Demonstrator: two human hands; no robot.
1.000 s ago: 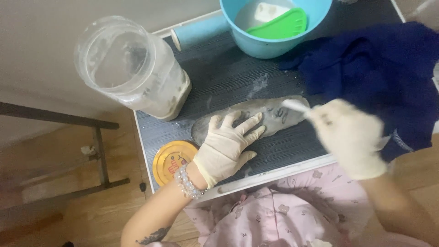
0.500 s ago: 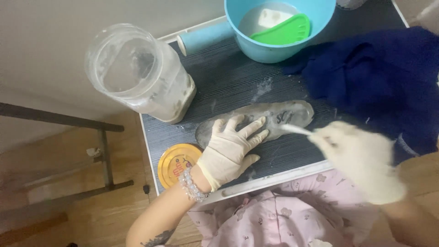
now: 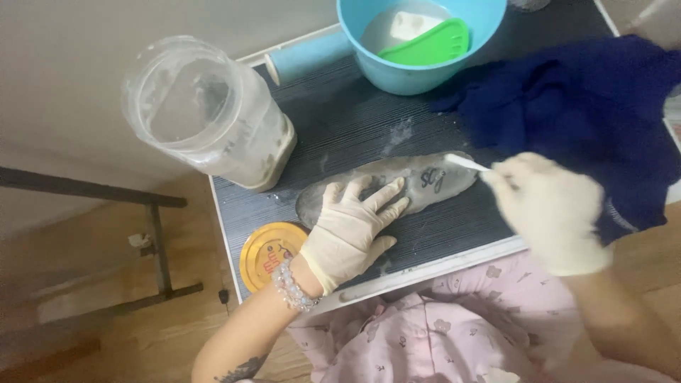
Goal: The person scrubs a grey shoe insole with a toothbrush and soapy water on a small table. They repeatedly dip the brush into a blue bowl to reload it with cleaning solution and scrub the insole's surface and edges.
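A grey shoe insole (image 3: 418, 177) lies flat on the dark ribbed table top (image 3: 355, 120), dusted with white powder. My left hand (image 3: 351, 230), in a cream glove, presses flat on the insole's near end with fingers spread. My right hand (image 3: 550, 213), also gloved, grips a small white stick or spoon (image 3: 464, 162) whose tip rests at the insole's far end.
An open clear plastic jar (image 3: 213, 117) with white powder stands at the table's left. Its orange lid (image 3: 268, 252) lies near the front corner. A blue bowl (image 3: 418, 42) holds a green scraper and white block. A dark blue cloth (image 3: 589, 120) covers the right side.
My right hand has shifted slightly up and left, keeping the white stick at the insole's end. My left hand stays pressed on the insole.
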